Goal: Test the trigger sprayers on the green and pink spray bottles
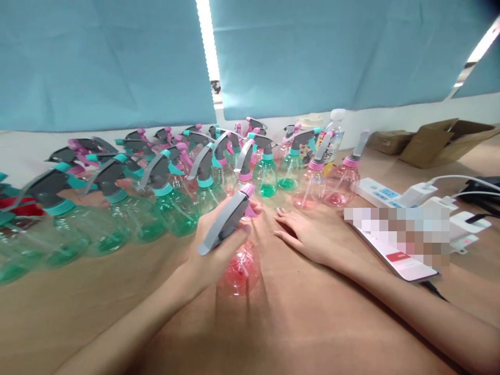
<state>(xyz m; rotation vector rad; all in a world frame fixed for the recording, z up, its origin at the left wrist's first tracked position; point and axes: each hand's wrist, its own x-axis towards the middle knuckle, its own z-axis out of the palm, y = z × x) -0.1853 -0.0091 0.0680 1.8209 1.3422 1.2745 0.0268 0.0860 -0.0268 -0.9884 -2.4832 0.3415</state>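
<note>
My left hand is closed around the neck of a pink spray bottle with a grey and pink trigger head. The bottle is upright, close in front of me, and the fingers hide its collar. My right hand lies flat on the brown tabletop, fingers apart, holding nothing. Past the hands, a green spray bottle stands among others, and a pink spray bottle stands beyond the right hand's fingertips. Several green spray bottles with teal collars line up to the left.
A phone lies beside my right forearm, near a white power strip with plugged-in chargers. An open cardboard box is at the back right. A clear drink bottle stands behind the sprayers, before a blue-covered wall.
</note>
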